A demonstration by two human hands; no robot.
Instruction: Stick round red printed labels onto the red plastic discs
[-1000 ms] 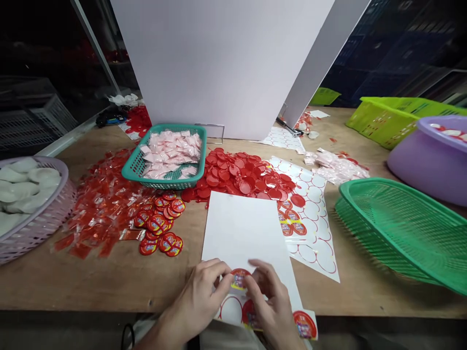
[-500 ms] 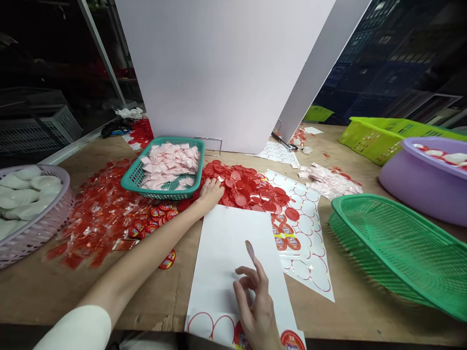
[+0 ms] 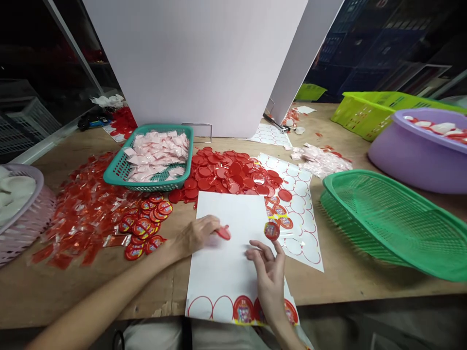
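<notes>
Over the white sticker sheet (image 3: pixel 219 272), my left hand (image 3: pixel 197 236) pinches a small red plastic disc (image 3: pixel 224 233), slightly blurred by motion. My right hand (image 3: pixel 270 272) is to the right, fingers curled apart. A round red sticker (image 3: pixel 272 230) with a printed picture clings to its index fingertip. Along the sheet's near edge are empty red circle outlines and a few stickers (image 3: pixel 243 309), partly covered by my right wrist. Just beyond the sheet lies a heap of red discs (image 3: pixel 237 170). Left of it, finished-looking discs with stickers (image 3: pixel 144 226) are piled loosely.
A teal basket (image 3: pixel 146 185) holds pale pink packets. Red clear-wrapped packets (image 3: pixel 91 209) spread to its right and left front. More peeled sheets (image 3: pixel 302 209) lie at right, near a green basket (image 3: pixel 386 228), purple tub (image 3: pixel 412 150) and lime basket (image 3: pixel 359 114). A white panel (image 3: pixel 197 63) stands behind.
My left hand has come back from the red heap to above the sheet, now with a red disc. My right hand has moved up and right, turning the sticker's printed face into view.
</notes>
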